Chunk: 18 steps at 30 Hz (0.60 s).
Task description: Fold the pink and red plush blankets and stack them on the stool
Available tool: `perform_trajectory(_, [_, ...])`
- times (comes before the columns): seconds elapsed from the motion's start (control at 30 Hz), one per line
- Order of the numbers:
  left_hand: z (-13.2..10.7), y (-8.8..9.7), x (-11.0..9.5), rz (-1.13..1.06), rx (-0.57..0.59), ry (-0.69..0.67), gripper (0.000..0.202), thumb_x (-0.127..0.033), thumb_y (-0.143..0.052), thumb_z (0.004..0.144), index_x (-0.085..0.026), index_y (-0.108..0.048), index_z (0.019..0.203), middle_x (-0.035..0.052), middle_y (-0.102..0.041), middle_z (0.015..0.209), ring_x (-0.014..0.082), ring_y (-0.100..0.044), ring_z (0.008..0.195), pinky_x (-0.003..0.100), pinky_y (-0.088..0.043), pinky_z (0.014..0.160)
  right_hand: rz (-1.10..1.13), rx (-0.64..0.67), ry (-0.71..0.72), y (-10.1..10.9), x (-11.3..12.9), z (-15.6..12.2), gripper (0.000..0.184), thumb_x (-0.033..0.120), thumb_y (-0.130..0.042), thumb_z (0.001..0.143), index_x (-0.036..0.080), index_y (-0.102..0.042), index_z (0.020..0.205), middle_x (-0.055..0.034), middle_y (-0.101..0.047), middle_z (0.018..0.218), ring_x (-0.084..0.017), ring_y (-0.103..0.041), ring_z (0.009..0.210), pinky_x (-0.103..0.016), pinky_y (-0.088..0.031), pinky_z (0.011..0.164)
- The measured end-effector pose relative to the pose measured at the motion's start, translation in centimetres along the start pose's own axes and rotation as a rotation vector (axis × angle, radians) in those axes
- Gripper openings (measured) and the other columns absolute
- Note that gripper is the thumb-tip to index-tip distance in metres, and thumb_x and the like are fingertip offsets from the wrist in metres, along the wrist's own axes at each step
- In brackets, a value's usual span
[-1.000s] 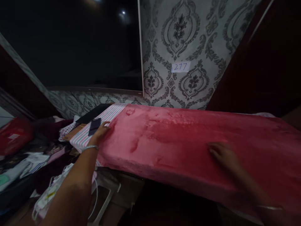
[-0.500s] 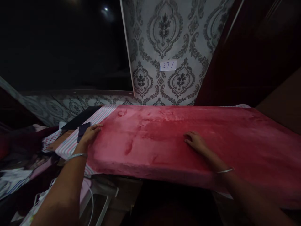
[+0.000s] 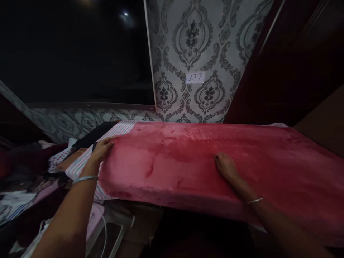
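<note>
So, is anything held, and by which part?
Can't be told: the left hand is at the left edge of the red cloth, the right hand over its middle.

Over the red cloth [image 3: 172, 165]: passable lane between left hand [image 3: 103, 148] at its left end and right hand [image 3: 226, 166] near its middle, only low wrinkles. More room on its right part, past the right forearm [image 3: 276, 218]. Wall [image 3: 185, 61] and screen [image 3: 88, 64] block behind its far edge; clothes heap [image 3: 20, 206] crowds off its left end.
</note>
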<state>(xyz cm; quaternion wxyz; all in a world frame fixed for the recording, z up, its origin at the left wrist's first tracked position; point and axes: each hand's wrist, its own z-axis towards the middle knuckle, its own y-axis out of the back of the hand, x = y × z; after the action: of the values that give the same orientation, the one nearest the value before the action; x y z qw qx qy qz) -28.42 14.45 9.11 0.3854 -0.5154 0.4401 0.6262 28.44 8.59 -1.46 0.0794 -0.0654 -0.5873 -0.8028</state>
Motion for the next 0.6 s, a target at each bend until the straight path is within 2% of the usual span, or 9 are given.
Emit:
perform_trajectory(0.13, [0.5, 0.0, 0.3, 0.229, 0.032, -0.094, 0.056, -0.042, -0.077, 0.053, -0.014, -0.077, 0.102, 0.0049, -0.072, 0.089, 0.0173, -0.058, 0.076, 0.025, -0.047, 0.065, 0.051, -0.095, -0.122, 0.6, 0.0, 0.2, 0.022, 0.020, -0.041, 0.097, 0.020, -0.061, 0.086, -0.0109, -0.068, 0.087, -0.023, -0.062, 0.080, -0.032, -0.039, 0.070])
perform_trajectory(0.2, [0.7, 0.1, 0.3, 0.331, 0.054, -0.133, 0.056, -0.045, -0.073, 0.057, -0.014, -0.076, 0.103, 0.0070, -0.073, 0.096, 0.0207, -0.062, 0.084, 0.028, -0.051, 0.072, 0.105, -0.139, -0.124, 1.2, -0.1, 0.5, 0.020, 0.019, -0.042, 0.094, 0.021, -0.058, 0.082, -0.0094, -0.066, 0.084, -0.022, -0.060, 0.078, -0.031, -0.039, 0.068])
perform_trajectory(0.37, [0.8, 0.5, -0.1, 0.634, 0.191, -0.263, 0.053, -0.042, -0.059, 0.071, -0.015, -0.071, 0.115, 0.0089, -0.073, 0.107, 0.0253, -0.065, 0.100, 0.036, -0.054, 0.090, 0.220, -0.232, -0.065, 1.7, -0.9, 1.4, 0.018, 0.020, -0.041, 0.090, 0.023, -0.053, 0.078, -0.0081, -0.066, 0.082, -0.022, -0.060, 0.077, -0.032, -0.042, 0.068])
perform_trajectory(0.47, [1.0, 0.3, -0.4, 0.864, 0.125, -0.342, 0.041, -0.033, -0.053, 0.073, -0.016, -0.071, 0.105, 0.0106, -0.072, 0.105, 0.0271, -0.065, 0.105, 0.039, -0.052, 0.097, 0.239, -0.231, 0.008, 1.5, -1.4, 1.8, 0.018, 0.023, -0.041, 0.090, 0.024, -0.056, 0.078, -0.0082, -0.068, 0.080, -0.023, -0.062, 0.075, -0.032, -0.046, 0.068])
perform_trajectory(0.6, [0.9, 0.0, -0.9, 0.959, 0.034, -0.370, 0.028, -0.024, -0.050, 0.074, -0.017, -0.069, 0.093, 0.0118, -0.068, 0.098, 0.0280, -0.065, 0.103, 0.039, -0.050, 0.097, 0.196, -0.261, 0.084, 1.8, -1.9, 1.9, 0.024, 0.020, -0.040, 0.089, 0.022, -0.064, 0.087, -0.0103, -0.072, 0.087, -0.025, -0.066, 0.082, -0.037, -0.052, 0.076])
